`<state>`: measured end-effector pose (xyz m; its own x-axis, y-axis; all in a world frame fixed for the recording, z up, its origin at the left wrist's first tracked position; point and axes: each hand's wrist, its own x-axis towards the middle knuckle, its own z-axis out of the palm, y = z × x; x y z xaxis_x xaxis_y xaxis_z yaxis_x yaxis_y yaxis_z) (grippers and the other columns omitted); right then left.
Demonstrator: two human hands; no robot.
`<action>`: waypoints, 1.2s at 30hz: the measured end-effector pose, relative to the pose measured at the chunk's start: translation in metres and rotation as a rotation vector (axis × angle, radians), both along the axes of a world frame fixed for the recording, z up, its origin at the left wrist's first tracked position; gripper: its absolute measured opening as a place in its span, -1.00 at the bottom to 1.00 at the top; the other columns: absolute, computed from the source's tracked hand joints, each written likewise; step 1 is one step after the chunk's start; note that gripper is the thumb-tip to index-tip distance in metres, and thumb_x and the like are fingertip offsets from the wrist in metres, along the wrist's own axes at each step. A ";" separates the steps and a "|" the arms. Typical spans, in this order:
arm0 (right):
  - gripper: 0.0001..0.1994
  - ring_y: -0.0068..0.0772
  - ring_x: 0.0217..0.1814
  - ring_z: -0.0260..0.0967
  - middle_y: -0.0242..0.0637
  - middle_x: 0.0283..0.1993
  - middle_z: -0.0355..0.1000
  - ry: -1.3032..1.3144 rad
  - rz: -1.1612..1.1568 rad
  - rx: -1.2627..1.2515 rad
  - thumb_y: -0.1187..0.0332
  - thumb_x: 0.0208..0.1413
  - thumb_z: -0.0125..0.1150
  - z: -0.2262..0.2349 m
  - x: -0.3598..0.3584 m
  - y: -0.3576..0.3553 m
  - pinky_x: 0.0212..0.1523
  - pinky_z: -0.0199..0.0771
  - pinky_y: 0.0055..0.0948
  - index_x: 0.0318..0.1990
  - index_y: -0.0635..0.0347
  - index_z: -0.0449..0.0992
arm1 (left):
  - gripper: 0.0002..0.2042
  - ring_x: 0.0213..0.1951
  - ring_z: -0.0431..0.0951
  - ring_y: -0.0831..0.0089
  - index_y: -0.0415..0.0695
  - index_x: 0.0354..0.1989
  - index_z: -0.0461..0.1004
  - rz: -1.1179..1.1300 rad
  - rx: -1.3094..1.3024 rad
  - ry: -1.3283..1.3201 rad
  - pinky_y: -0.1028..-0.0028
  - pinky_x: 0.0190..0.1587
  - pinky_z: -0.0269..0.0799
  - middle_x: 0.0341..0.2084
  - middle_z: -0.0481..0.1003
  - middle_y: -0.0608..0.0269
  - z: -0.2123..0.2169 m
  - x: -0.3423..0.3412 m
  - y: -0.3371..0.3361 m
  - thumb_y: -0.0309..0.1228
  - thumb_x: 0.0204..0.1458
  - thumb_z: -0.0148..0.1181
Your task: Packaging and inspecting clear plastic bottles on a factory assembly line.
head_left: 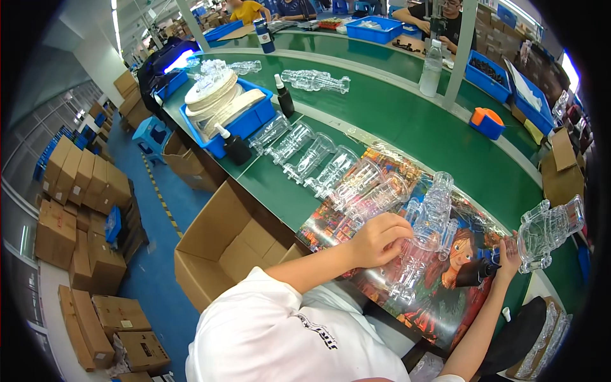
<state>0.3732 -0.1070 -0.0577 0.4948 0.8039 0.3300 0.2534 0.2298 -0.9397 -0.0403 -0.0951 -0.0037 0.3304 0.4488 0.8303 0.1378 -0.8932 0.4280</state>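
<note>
My left hand (384, 239) is closed, its curled fingers on a clear moulded plastic piece (417, 258) over a glossy colourful printed sheet (375, 290). A second clear piece (435, 197) stands just beyond it, overlapping it in view. At the sheet's right edge is my right hand (508, 260), fingers bent together; what they grip is hard to make out. Beside that hand a black bottle (474, 272) lies tilted, its narrow end toward the fingers. Right of the hand, very close, is another clear plastic piece (551, 233); whether it is touched cannot be told.
Several clear cup-shaped pieces (315, 156) stand in a row along the green bench. Left of them are black spray bottles (237, 149) and a blue bin (258, 114) with white rolls. An open carton (216, 245) stands left. Behind runs a green conveyor (382, 111); people sit beyond.
</note>
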 end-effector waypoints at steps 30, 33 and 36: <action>-0.55 -0.48 -0.15 0.39 -0.24 -0.21 0.45 -0.180 -0.229 -0.091 0.22 -0.06 0.30 0.100 0.015 -0.083 -0.15 0.40 -0.47 -0.08 0.31 0.34 | -0.82 -0.23 0.40 0.31 -0.28 -0.18 0.30 0.131 0.107 0.006 0.39 -0.15 0.40 -0.22 0.36 0.02 0.043 -0.068 -0.010 -0.67 0.02 -0.06; -0.51 -0.51 -0.21 0.39 -0.23 -0.24 0.45 -0.276 -0.314 -0.282 0.15 -0.06 0.29 0.104 -0.014 -0.128 -0.20 0.40 -0.45 -0.08 0.31 0.34 | -0.82 -0.23 0.40 0.32 -0.27 -0.18 0.30 0.131 0.105 -0.009 0.39 -0.15 0.40 -0.21 0.36 0.03 0.043 -0.070 -0.010 -0.67 0.02 -0.06; -0.47 -0.42 -0.27 0.43 -0.17 -0.31 0.45 -0.278 -0.324 -0.552 0.12 -0.09 0.30 0.111 -0.053 -0.164 -0.25 0.41 -0.40 -0.06 0.32 0.33 | -0.82 -0.23 0.40 0.33 -0.27 -0.18 0.30 0.134 0.103 -0.006 0.39 -0.14 0.40 -0.21 0.36 0.03 0.043 -0.074 -0.009 -0.67 0.02 -0.07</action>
<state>0.3205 -0.2706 0.0534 0.6946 0.7164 0.0649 0.4768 -0.3910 -0.7872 -0.1140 -0.1044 0.0392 0.2688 0.4009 0.8758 0.2562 -0.9063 0.3362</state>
